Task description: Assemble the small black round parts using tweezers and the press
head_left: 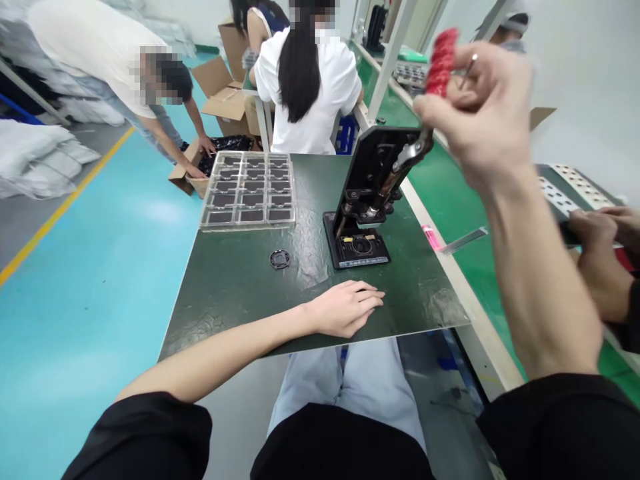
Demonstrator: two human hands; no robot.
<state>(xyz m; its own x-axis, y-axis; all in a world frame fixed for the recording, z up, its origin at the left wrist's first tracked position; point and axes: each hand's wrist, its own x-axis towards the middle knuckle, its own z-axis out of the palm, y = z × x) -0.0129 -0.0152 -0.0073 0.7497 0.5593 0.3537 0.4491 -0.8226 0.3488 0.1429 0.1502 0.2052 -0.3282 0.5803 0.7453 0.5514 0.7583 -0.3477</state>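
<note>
Your right hand (487,110) clamps the raised red handle (443,65) of the press (363,177); your left hand (347,309) rests empty on the tabletop (240,287), fingers lightly together. A round black part (280,259) lies beside the press. The step appears to be pressing; next, probably lower the handle.

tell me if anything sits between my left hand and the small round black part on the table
Nothing visible does: only green tabletop lies between the left hand and the round black part. The press stands farther back, off that line.
</note>
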